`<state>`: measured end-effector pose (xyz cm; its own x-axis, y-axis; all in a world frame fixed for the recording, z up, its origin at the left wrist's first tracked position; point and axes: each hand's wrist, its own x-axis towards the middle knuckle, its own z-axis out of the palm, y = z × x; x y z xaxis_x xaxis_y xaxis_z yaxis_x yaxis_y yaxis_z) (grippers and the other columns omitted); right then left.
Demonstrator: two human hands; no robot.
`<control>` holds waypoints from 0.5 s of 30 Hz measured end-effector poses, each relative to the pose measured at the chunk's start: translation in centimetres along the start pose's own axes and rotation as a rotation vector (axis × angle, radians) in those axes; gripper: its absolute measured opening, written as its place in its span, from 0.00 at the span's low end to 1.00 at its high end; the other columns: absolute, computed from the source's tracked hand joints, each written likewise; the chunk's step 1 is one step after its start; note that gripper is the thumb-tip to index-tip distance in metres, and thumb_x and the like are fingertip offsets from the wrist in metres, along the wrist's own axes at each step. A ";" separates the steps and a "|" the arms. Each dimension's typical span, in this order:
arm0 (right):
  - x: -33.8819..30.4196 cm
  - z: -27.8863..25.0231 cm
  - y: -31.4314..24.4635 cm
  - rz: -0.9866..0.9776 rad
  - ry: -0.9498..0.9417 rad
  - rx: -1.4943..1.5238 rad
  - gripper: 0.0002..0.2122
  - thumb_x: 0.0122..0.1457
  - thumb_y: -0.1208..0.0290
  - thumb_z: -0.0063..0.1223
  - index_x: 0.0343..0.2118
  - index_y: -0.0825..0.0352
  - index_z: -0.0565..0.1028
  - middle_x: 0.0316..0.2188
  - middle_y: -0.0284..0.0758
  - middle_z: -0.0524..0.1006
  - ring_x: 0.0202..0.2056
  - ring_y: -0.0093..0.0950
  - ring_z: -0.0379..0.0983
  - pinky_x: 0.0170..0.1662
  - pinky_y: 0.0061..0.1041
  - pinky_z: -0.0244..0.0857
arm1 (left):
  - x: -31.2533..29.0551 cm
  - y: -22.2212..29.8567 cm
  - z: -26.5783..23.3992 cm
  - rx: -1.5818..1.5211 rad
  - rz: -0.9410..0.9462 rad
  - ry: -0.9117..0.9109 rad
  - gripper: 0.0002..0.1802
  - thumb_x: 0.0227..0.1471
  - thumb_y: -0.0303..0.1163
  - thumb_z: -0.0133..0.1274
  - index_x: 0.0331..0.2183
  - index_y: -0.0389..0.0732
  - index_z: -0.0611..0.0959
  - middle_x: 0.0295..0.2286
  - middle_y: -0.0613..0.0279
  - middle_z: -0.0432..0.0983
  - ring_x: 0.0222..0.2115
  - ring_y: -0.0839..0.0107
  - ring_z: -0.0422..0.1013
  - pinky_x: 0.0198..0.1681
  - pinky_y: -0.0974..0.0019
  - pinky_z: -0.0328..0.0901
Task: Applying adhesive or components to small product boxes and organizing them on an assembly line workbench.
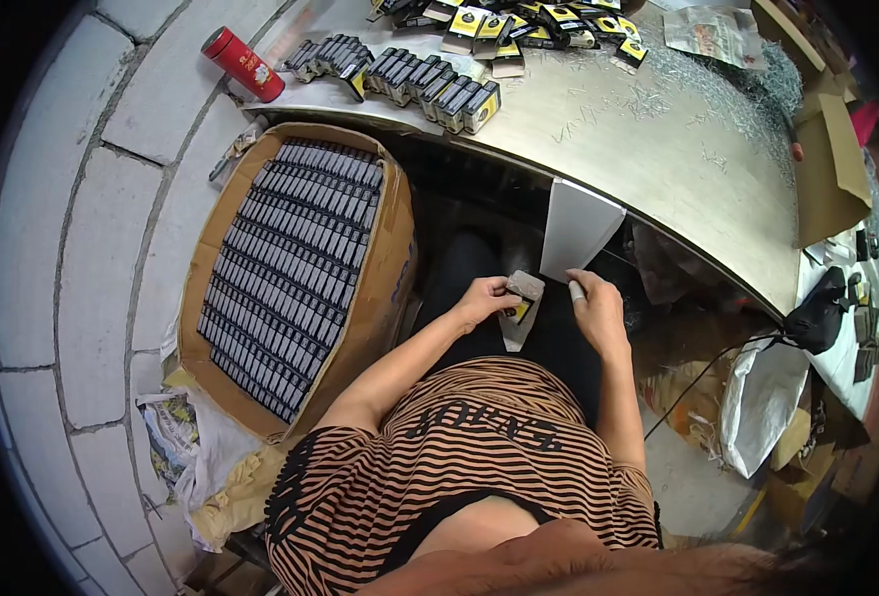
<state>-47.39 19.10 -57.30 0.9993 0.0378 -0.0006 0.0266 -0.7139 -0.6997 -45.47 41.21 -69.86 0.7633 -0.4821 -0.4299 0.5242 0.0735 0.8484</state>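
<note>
My left hand [486, 301] is closed on a small black and yellow box [519, 311], held low in front of my body over my lap. A greyish, block-like piece [526, 286] shows at the box's upper end; I cannot make out what it is. To the right, my right hand [598, 310] has its fingers bent together, with a pale covering on one of them. Its fingertips are beside the lower corner of a white panel [581, 228] that stands at the table edge. Whatever lies between those fingers is hidden.
A cardboard carton [392, 214] packed with rows of small boxes stands at my left. On the metal-topped table [598, 129] lie a row of boxes [430, 84], a pile of yellow-black boxes [494, 30], scattered thin metal pieces [648, 99] and a red flask [245, 66]. A white sack [765, 402] sits right.
</note>
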 end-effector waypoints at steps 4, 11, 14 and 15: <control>0.6 -0.3 -1.0 0.007 -0.204 0.188 0.17 0.62 0.70 0.45 0.52 0.70 0.72 0.46 0.49 0.76 0.50 0.43 0.72 0.54 0.31 0.63 | -3.2 4.5 2.0 -0.081 0.461 0.078 0.35 0.51 0.24 0.59 0.58 0.32 0.63 0.45 0.53 0.75 0.41 0.71 0.73 0.45 0.70 0.69; 2.2 1.8 -7.8 -0.054 -0.293 1.373 0.29 0.64 0.60 0.39 0.63 0.73 0.55 0.55 0.49 0.69 0.55 0.36 0.68 0.61 0.31 0.57 | -5.9 10.5 3.0 0.761 0.973 0.233 0.26 0.40 0.39 0.68 0.41 0.38 0.78 0.36 0.54 0.76 0.38 0.59 0.74 0.43 0.63 0.69; 2.4 1.5 -7.7 -0.047 -0.205 1.197 0.27 0.60 0.68 0.45 0.59 0.80 0.59 0.50 0.50 0.73 0.52 0.37 0.70 0.58 0.31 0.60 | -4.7 11.6 3.1 0.750 1.134 0.242 0.16 0.48 0.40 0.62 0.35 0.41 0.79 0.27 0.56 0.72 0.23 0.60 0.73 0.24 0.63 0.67; 2.4 0.8 -7.8 0.027 -0.177 1.126 0.23 0.59 0.72 0.46 0.56 0.80 0.64 0.47 0.46 0.75 0.49 0.33 0.72 0.55 0.28 0.63 | -4.8 12.0 3.3 0.689 1.143 0.193 0.15 0.51 0.39 0.59 0.37 0.41 0.79 0.26 0.57 0.72 0.23 0.59 0.73 0.24 0.62 0.66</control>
<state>-45.20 25.33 -52.40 0.9791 0.1934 -0.0633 -0.1228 0.3134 -0.9417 -44.10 41.52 -56.58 0.7124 -0.3120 0.6286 -0.6873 -0.1291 0.7148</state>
